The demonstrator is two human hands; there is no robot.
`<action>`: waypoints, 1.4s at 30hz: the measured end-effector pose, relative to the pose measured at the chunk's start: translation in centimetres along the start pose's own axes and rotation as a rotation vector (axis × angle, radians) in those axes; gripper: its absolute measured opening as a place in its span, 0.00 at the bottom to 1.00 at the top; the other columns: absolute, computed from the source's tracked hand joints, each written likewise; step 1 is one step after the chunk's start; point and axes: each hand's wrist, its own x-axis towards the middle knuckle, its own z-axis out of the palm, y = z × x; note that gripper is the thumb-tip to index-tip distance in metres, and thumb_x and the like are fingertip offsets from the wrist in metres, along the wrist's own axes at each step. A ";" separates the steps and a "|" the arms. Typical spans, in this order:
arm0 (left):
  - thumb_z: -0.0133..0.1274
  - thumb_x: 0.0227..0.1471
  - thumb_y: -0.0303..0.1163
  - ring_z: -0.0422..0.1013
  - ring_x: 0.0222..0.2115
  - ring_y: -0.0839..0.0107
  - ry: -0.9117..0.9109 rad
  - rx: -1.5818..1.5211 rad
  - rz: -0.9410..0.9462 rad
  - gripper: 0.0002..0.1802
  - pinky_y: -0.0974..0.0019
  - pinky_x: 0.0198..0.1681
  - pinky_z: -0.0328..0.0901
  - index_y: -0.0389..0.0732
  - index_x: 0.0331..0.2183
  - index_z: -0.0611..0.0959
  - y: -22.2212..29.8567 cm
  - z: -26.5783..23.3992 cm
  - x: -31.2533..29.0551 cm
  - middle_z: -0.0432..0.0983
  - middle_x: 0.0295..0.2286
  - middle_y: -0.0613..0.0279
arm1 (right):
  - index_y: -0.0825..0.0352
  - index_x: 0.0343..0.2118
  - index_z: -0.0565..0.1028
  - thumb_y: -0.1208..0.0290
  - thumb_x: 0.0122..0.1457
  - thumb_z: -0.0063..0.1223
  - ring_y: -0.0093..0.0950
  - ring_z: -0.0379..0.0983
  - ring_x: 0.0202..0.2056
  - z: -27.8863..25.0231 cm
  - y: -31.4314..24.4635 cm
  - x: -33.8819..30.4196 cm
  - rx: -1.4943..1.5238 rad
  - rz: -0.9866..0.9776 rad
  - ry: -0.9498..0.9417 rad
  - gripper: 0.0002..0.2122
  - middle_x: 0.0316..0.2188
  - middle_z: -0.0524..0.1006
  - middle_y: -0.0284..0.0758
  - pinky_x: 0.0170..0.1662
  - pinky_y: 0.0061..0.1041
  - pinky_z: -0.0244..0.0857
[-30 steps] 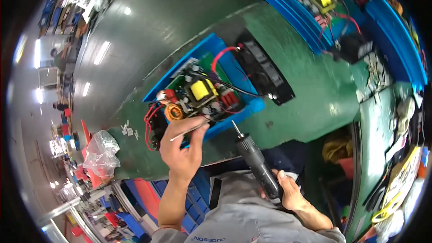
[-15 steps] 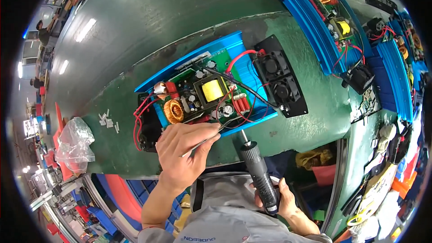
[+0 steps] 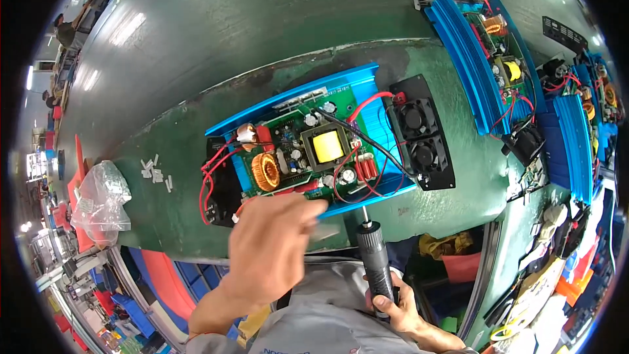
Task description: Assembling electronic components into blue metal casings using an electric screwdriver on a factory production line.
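Note:
An open blue metal housing [image 3: 288,99] lies across the bench, with a green circuit board [image 3: 283,136] inside. On the board sit a yellow transformer [image 3: 327,147] and a copper-wound coil [image 3: 265,172]. My right hand [image 3: 396,305] grips a black electric screwdriver [image 3: 375,255], its bit pointing up at the housing's near wall; whether the tip touches a screw cannot be made out. My left hand [image 3: 272,246], smeared by motion, is closed at the housing's near left edge. Tweezers [image 3: 325,231] show as a pale streak by its fingers. A black fan panel [image 3: 422,132] hangs on wires at the right end.
Another blue housing [image 3: 466,59] with board and fan stands at the upper right, with more housings [image 3: 575,147] beyond it. Small white pieces [image 3: 154,172] lie at the left near a clear plastic bag [image 3: 105,196]. Tools and cloths crowd the right edge.
My left hand has swung the tweezers away from the wires at the near wall, turning them toward me. The screwdriver stays at the near wall, more upright. The whole view has shifted slightly.

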 end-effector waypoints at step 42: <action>0.61 0.53 0.29 0.74 0.24 0.61 0.066 -0.168 0.019 0.13 0.62 0.25 0.67 0.43 0.42 0.81 -0.3 -0.4 5.8 0.76 0.29 0.60 | 0.67 0.45 0.70 0.28 0.60 0.27 0.23 0.71 0.24 -2.6 5.3 0.3 -0.042 -0.233 0.300 0.39 0.23 0.74 0.32 0.27 0.23 0.63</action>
